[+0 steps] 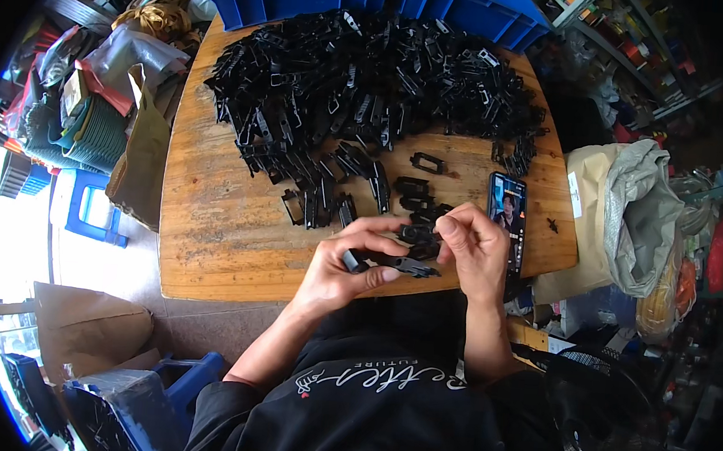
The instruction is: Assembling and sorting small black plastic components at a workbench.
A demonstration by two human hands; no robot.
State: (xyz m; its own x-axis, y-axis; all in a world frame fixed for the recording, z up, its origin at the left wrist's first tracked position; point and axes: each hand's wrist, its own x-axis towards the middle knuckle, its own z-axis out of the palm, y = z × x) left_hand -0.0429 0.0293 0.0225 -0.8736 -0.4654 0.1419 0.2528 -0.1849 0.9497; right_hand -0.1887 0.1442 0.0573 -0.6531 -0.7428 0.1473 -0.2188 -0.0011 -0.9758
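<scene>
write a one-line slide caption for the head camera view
Left hand holding a black part, right hand close by, before a heap of similar pieces on a wooden table.

Held part (415, 268) in the left hand (343, 268): looks like smooth black plastic, small glossy highlights. Loose parts (305, 79) heaped beyond the grip: same plastic look, matt and shiny faces mixed. Table (226, 237) below the grip: wood, grain visible, slight sheen, worn patches. Crates (306, 5), past the heap: blue plastic, ribbed walls. Phone (508, 209), right of the grip: glossy screen. Sack (591, 204), farther right: matt brown paper. Shirt (399, 404), nearer the body than the grip: matt black cloth, soft folds.
</scene>
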